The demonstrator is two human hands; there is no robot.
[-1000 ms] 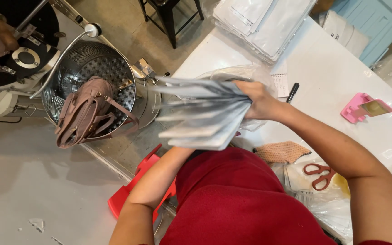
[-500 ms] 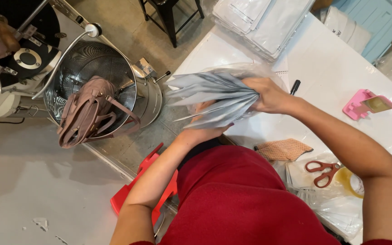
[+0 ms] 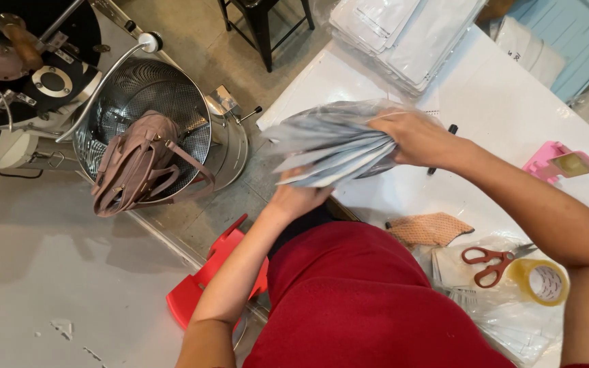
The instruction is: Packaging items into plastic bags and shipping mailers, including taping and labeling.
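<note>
Both forearms reach forward, elbows bent, over the near-left edge of the white bench (image 3: 512, 116). The left hand (image 3: 298, 197) cups underneath and the right hand (image 3: 414, 136) clamps on top of a fanned bundle of grey plastic pouches (image 3: 328, 143). Farther off lies a stack of white flat pouches (image 3: 403, 31).

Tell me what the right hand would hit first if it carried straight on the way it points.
The right hand points leftward and already grips the bundle of grey plastic bags. Beyond it, the line probably reaches the metal perforated drum holding the mauve handbag, though depth is unclear.
</note>
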